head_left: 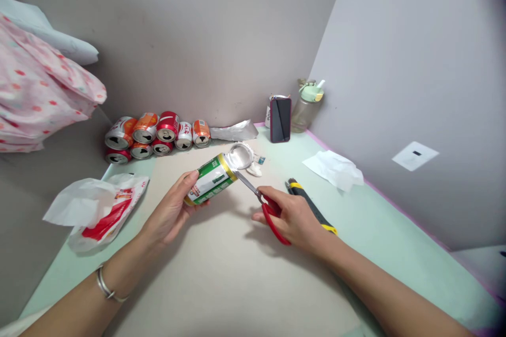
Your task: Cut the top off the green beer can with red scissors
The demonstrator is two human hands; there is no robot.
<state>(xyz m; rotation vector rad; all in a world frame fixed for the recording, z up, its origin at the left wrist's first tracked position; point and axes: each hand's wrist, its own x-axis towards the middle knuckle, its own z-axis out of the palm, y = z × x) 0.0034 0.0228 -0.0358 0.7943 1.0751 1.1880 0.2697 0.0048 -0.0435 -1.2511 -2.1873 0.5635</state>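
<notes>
My left hand (174, 208) is wrapped round a green and white drink can (211, 179) with a gold rim, tilted up to the right above the table. In my right hand (294, 216) is a pair of scissors (272, 218) with red handles. Its blades point at the gold rim and meet the can's top edge; whether they are cutting into it I cannot tell. A round silver can end (240, 156) sticks out at the can's upper end, apparently still joined to it.
Several opened drink cans (167, 126) are stacked along the back wall, beside a strip of sheet metal (235, 130). A phone (280, 120) and a bottle (308, 108) stand at the back. Right lie a utility knife (312, 208) and tissue (334, 169); left, a plastic packet (114, 216).
</notes>
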